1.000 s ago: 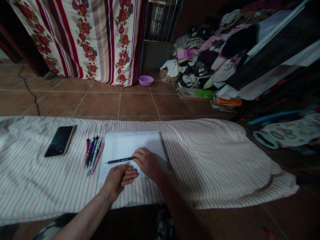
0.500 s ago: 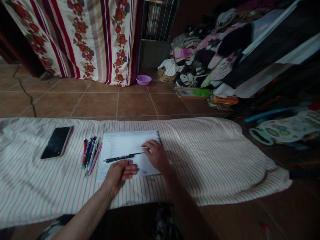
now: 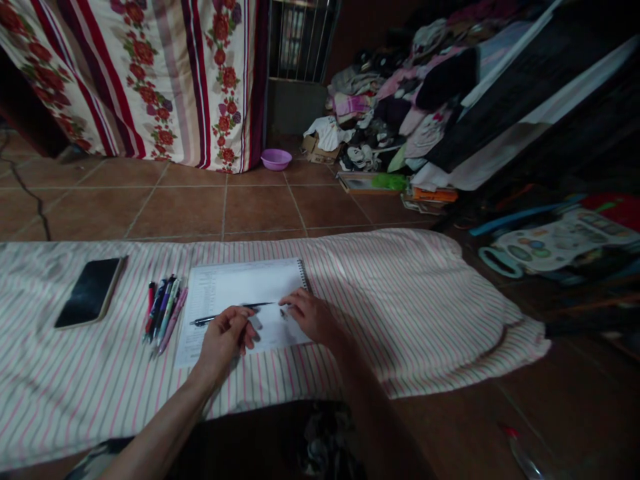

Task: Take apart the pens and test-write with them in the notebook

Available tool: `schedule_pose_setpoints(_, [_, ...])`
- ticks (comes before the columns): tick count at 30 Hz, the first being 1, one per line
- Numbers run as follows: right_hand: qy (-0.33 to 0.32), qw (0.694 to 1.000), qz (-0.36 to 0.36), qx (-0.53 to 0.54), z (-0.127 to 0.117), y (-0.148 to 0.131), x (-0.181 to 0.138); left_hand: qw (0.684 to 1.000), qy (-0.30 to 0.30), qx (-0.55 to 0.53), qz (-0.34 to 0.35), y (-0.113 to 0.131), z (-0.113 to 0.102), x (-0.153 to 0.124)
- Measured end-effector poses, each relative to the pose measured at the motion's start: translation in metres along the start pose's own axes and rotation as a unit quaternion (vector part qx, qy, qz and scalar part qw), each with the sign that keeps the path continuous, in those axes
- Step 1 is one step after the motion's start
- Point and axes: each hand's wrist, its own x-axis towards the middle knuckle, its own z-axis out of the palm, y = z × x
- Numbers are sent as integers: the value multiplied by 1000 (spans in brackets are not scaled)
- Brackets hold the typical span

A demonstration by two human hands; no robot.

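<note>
A black pen lies slantwise over the notebook, its middle hidden behind my left hand. From its right end a thin dark refill sticks out. My left hand is closed, thumb and fingers together at the pen. Close to the refill's tip, the fingers of my right hand are pinched. A small dark piece shows just under those fingertips, too small to name. Left of the notebook several pens lie side by side.
A phone rests at the left on the striped cloth. Beyond it, a purple basin stands on the tiled floor near a flowered curtain. Piled clothes fill the back right.
My left hand has turned and closed over the pen from an open, palm-up pose. The right fingertips have shifted slightly off the refill's tip. The view has swung a little right.
</note>
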Motion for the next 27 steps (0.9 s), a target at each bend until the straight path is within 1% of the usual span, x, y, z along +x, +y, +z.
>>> schedule_pose_setpoints(3, [-11,1000,-5,-8,0,-2,-1,999,-15,39,-9,-6,0,1])
schedule_pose_setpoints(5, [-24,1000,0,-15,1,-4,-1,997,-35,62,-20,-15,0,3])
schedule_pose_setpoints(8, [-43,999,-5,-22,2,-9,0,994,-60,88,-15,-28,-2,5])
schedule_pose_setpoints(10, [-46,999,-5,-25,4,-9,1,992,-69,103,-17,-33,-2,6])
schedule_pose_setpoints(16, [-50,998,11,-25,8,-4,3,991,-66,116,-27,-27,-1,3])
schedule_pose_setpoints(21, [-42,999,22,-25,6,-5,3,991,-69,114,-25,-22,1,2])
schedule_pose_setpoints(24, [-26,999,21,13,4,-8,5,993,-60,96,-16,-22,1,4])
schedule_pose_setpoints(27, [-12,996,12,86,4,-13,9,996,-45,78,-1,-20,3,5])
